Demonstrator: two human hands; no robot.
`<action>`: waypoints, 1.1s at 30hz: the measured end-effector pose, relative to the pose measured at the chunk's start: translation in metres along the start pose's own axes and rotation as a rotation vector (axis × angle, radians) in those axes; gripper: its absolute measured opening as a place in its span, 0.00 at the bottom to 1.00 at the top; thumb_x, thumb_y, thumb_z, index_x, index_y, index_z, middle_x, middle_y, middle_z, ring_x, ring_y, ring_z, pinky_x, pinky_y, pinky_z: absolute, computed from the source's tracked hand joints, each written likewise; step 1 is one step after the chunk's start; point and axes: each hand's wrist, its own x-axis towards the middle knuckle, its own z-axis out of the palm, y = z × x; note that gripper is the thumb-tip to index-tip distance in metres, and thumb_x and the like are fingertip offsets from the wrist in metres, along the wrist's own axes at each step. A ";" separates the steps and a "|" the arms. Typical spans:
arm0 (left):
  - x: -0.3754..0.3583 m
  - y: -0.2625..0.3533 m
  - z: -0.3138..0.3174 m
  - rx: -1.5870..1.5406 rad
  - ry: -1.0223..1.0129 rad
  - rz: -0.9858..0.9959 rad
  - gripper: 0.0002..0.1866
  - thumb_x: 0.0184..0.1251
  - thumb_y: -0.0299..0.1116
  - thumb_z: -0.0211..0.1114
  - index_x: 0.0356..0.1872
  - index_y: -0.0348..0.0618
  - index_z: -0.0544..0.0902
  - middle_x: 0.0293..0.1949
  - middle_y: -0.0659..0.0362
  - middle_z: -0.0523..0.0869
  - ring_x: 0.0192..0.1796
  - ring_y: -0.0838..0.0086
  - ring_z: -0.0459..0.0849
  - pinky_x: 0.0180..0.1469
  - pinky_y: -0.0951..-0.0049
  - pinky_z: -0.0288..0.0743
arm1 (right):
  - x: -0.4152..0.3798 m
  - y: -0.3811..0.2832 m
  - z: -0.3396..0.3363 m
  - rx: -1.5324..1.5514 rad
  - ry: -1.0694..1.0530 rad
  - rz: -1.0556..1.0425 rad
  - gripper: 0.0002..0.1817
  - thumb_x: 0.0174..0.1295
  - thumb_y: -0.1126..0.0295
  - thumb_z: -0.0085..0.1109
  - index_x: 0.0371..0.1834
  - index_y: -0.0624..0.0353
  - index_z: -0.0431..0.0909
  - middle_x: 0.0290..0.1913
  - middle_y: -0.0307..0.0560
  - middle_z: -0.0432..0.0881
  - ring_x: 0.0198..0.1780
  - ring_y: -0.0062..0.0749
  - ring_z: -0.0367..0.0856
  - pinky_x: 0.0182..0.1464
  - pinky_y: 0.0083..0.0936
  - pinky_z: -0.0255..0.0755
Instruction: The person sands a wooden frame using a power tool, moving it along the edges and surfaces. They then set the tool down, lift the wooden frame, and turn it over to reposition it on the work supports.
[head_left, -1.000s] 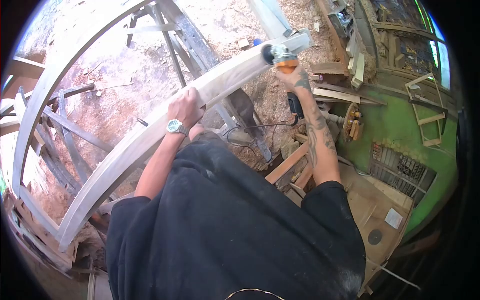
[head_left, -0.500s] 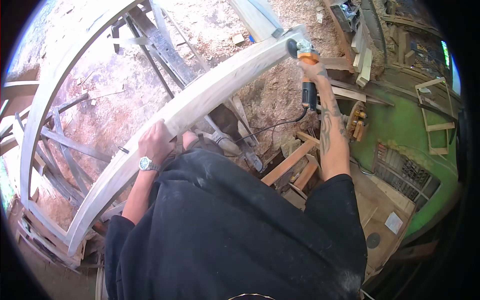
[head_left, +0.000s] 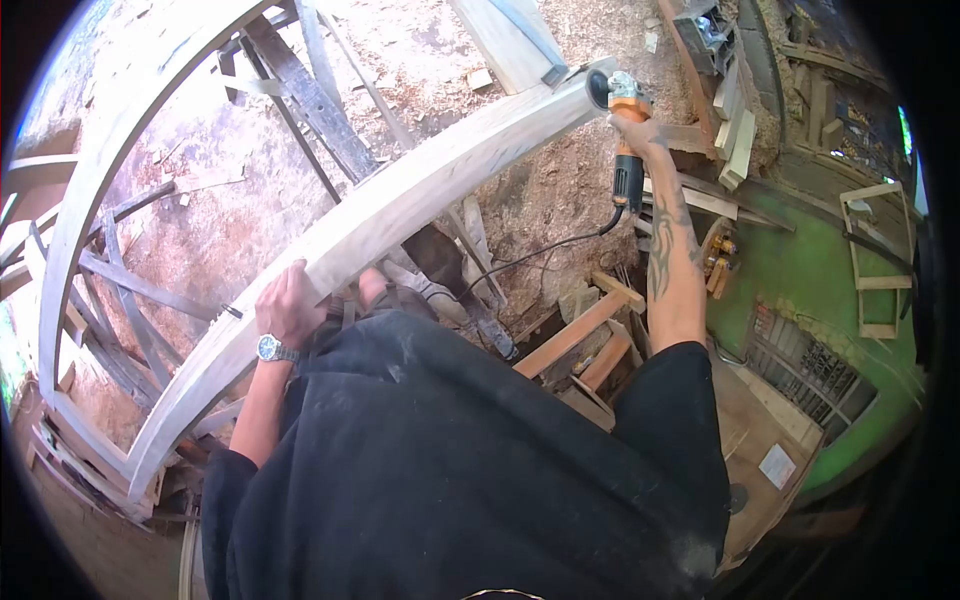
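Fingers, my right hand point(head_left: 643, 134): wrapped round grinder point(head_left: 627, 182), shifted toward upper end of beam point(head_left: 430, 178). Left hand point(head_left: 289, 308): on beam, grip unclear.

Pale cream, curved wooden beam point(head_left: 430, 185), greyish streaking along the grain. Angle grinder point(head_left: 628, 180), plastic-bodied: orange collar, black grip, silvery metal head, dark disc. Round silver metal wristwatch point(head_left: 267, 347), dark dial. Loose black cloth shirt point(head_left: 470, 450), whitish smudges. Right forearm point(head_left: 672, 260): dark, curling tattoo lines. Flat green floor point(head_left: 765, 250), patchy.
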 end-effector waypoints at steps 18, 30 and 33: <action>-0.004 -0.009 -0.001 -0.078 0.046 0.033 0.24 0.51 0.38 0.76 0.49 0.39 0.84 0.37 0.51 0.90 0.40 0.55 0.91 0.44 0.58 0.85 | -0.135 -0.042 0.011 0.109 -0.034 -0.017 0.35 0.53 0.48 0.79 0.53 0.70 0.87 0.48 0.52 0.90 0.48 0.37 0.89 0.51 0.35 0.82; -0.014 -0.016 -0.007 -0.144 -0.026 0.019 0.19 0.57 0.42 0.74 0.41 0.40 0.80 0.38 0.47 0.90 0.40 0.49 0.91 0.43 0.52 0.84 | -0.339 -0.134 0.085 0.086 -0.123 -0.137 0.31 0.54 0.54 0.74 0.56 0.64 0.85 0.47 0.62 0.91 0.50 0.51 0.92 0.53 0.40 0.85; -0.015 -0.017 -0.009 -0.143 -0.054 0.034 0.18 0.58 0.42 0.74 0.41 0.40 0.80 0.38 0.47 0.90 0.39 0.49 0.91 0.43 0.52 0.84 | -0.362 -0.135 0.097 -0.014 0.015 -0.386 0.35 0.52 0.52 0.74 0.58 0.67 0.82 0.49 0.63 0.90 0.51 0.52 0.92 0.56 0.40 0.84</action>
